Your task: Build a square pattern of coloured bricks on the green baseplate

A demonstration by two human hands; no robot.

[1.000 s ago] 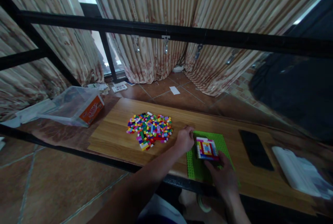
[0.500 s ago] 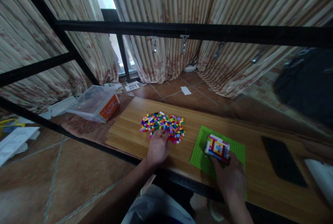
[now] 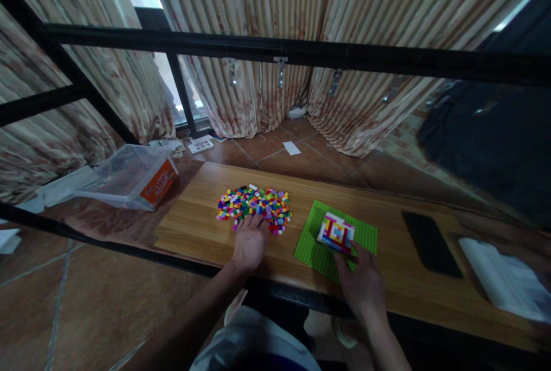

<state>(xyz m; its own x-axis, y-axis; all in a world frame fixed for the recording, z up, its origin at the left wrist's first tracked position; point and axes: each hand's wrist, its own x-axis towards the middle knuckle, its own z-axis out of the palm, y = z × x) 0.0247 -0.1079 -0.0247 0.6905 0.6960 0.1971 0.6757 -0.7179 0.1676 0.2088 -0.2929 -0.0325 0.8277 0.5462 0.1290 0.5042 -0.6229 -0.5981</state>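
My left hand point(image 3: 251, 243) lies at the near edge of a heap of small coloured toy bricks point(image 3: 253, 201), its fingers reaching onto the bricks and its thumb mostly hidden. No held brick can be made out there. With thumb and fingers, my right hand point(image 3: 364, 279) grips the near right corner of a square toy-brick build point(image 3: 336, 232). Bands of white, red, yellow and blue show on its top. The build is over the green studded baseplate point(image 3: 312, 247); whether it touches the plate is hard to tell.
The wooden board point(image 3: 193, 210) carries all of this, with a dark flat slab point(image 3: 431, 243) and a white plastic packet point(image 3: 501, 273) to the right. At the left stands a clear plastic box point(image 3: 124, 178) with an orange label. A black metal bar point(image 3: 241, 46) crosses ahead, before the curtains.
The view has turned to the right, so the scene sits further left. My left fingers have shifted slightly at the heap's edge. My right hand keeps hold of the build over the baseplate.
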